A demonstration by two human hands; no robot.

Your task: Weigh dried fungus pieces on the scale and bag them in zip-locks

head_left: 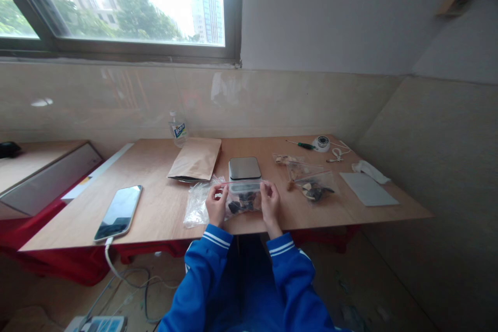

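Room: tiled wall [295, 101] behind, window [140, 10] upper left with trees and towers outside. Wooden desk [159, 207] fills the middle, with red cloth [66, 259] under its left side. Kraft pouch [198, 158] lies toward the far edge, left of centre. White sheet [368, 188] near the right corner; phone [120, 212] by the near-left corner, white cable [110, 254] plugged in and hanging over the edge.

Clear zip bag [246, 203], dark pieces inside: mid-desk by the near edge, just in front of the scale [245, 167]. Can't tell if its bottom touches the desk. Left hand [217, 203] and right hand [271, 201] each pinch a top corner, thumbs against fingers, strip stretched between them. Step in hand, my read: working the bag's mouth. Sealed or not, can't tell. Next move calls for both pinches even and the strip straight, bag upright so the pieces stay low.

Loose clear plastic [196, 210] beside the left hand. Filled bags [317, 189] right of the right hand, nearer the sheet. Bottle [179, 130] at the far edge behind the pouch. Dome camera [322, 143] near the far-right corner, green-handled screwdriver [306, 146] just beside it.
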